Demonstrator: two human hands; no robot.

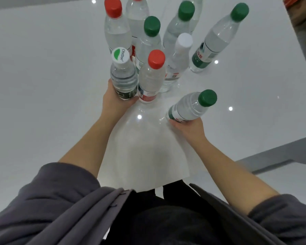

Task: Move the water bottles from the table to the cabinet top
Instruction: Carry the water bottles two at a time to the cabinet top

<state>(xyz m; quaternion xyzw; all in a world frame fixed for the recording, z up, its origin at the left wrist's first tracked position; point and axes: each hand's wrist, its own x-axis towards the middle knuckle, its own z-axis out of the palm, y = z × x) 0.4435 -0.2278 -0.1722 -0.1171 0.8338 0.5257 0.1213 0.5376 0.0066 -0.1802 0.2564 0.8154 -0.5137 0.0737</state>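
I see clear bottles (151, 78) with red caps (156, 59), green caps (152, 26) and white caps (184, 40), red and green labels (200, 59), on a glossy white surface (51, 76).

On the table (42, 85) a cluster of bottles (148, 48) stands centre, one bottle (217, 39) to its right, another bottle (189, 107) front-right.

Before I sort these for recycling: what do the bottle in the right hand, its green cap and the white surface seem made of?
The bottle in the right hand looks like thin clear plastic, glossy; water shows through. The green cap: opaque plastic, satin sheen. The white surface: hard, high-gloss, mirrors light spots; laminate, lacquer or stone, cannot tell.
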